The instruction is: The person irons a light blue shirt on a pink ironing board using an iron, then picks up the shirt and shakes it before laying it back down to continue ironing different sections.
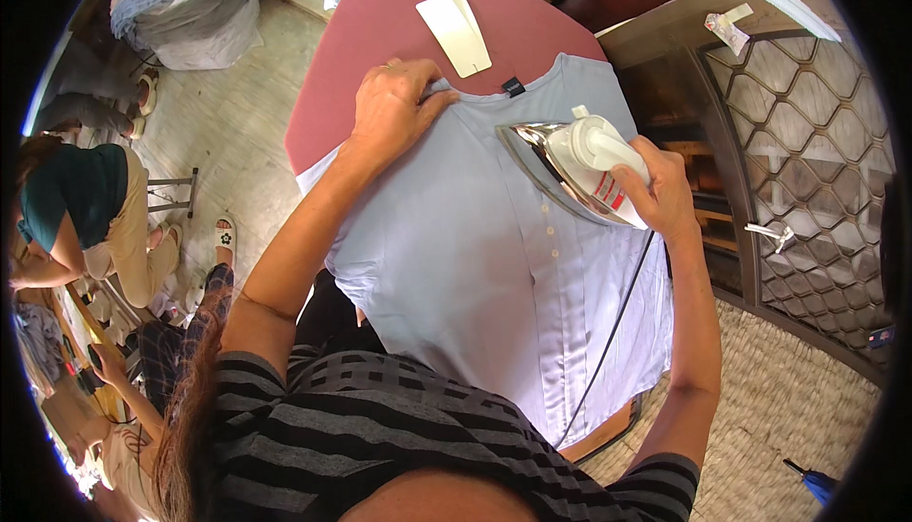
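A pale blue-grey blouse [446,227] with a buttoned front is spread over a dark pink ironing board [332,75]. My right hand [662,188] is wrapped round the handle of a white and silver iron [581,153]. The iron sits on the upper right of the blouse, beside the button band, its tip pointing left. At the left end of the neckline, my left hand [394,109] has its fingers bent and thumb out, gripping the fabric's edge. A black label [513,87] shows inside the neckline, to the right of that hand.
White card tags [454,33] lie at the board's far end. A dark cord [617,318] runs down across the blouse. A metal lattice panel [807,123] stands close on the right. A cloth bundle [195,9] and people [81,199] are at the left.
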Action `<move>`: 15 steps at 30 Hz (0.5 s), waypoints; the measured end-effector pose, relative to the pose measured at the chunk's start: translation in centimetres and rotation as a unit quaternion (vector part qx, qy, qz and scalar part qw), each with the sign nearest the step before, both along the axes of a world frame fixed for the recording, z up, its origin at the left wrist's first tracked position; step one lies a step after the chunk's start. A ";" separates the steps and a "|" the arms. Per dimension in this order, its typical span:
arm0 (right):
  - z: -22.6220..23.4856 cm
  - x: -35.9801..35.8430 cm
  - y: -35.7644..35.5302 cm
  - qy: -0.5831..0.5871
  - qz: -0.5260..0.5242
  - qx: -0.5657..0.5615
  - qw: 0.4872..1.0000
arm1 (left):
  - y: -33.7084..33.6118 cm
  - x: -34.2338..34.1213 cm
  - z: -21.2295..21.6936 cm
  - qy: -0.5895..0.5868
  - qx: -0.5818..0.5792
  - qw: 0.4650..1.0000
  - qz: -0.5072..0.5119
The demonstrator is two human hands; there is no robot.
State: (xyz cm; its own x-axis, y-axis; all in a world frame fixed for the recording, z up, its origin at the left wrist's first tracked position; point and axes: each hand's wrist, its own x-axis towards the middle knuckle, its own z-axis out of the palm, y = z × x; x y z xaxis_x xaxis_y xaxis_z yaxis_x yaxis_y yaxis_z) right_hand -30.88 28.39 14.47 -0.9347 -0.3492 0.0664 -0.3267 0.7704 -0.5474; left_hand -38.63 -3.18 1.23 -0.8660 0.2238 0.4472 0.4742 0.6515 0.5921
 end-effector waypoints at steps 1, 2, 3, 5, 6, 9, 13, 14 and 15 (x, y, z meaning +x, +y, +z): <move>0.0 -0.1 -0.2 -0.007 -0.005 0.006 1.000 | 0.2 0.1 -0.1 0.070 0.005 0.997 0.017; 0.1 -0.2 -0.3 -0.014 -0.009 0.013 1.000 | 0.4 0.5 -0.1 0.077 0.002 0.997 0.007; 0.0 -0.2 -0.2 -0.017 -0.014 0.011 1.000 | 0.8 1.2 0.5 0.085 -0.001 0.996 -0.004; 0.1 -0.2 -0.3 -0.022 -0.020 0.007 1.000 | 1.8 2.6 1.0 0.094 0.024 0.991 -0.087; 0.1 -0.2 -0.1 -0.021 -0.015 0.015 1.000 | 2.5 2.8 0.9 0.056 0.029 0.990 -0.127; 0.3 0.2 1.0 -0.022 -0.007 0.035 0.999 | 4.6 3.3 0.3 -0.004 0.039 0.979 -0.200; 1.1 1.4 2.8 -0.041 -0.057 0.033 0.997 | 5.6 2.9 0.4 -0.009 0.031 0.978 -0.205; 1.3 2.0 3.1 -0.046 -0.080 0.030 0.995 | 5.8 2.7 0.5 -0.006 0.026 0.977 -0.211; 1.5 2.5 3.0 -0.051 -0.093 0.028 0.994 | 5.8 2.6 0.5 -0.006 0.019 0.977 -0.215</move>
State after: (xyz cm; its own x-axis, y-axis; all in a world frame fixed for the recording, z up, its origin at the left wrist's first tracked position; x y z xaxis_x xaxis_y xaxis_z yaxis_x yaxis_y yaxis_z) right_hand -28.38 31.37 15.94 -0.9843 -0.1703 -0.0470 -0.1207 0.8422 -0.5254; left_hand -36.04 2.64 1.69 -0.7017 0.5505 0.4522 0.6911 0.3717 0.6199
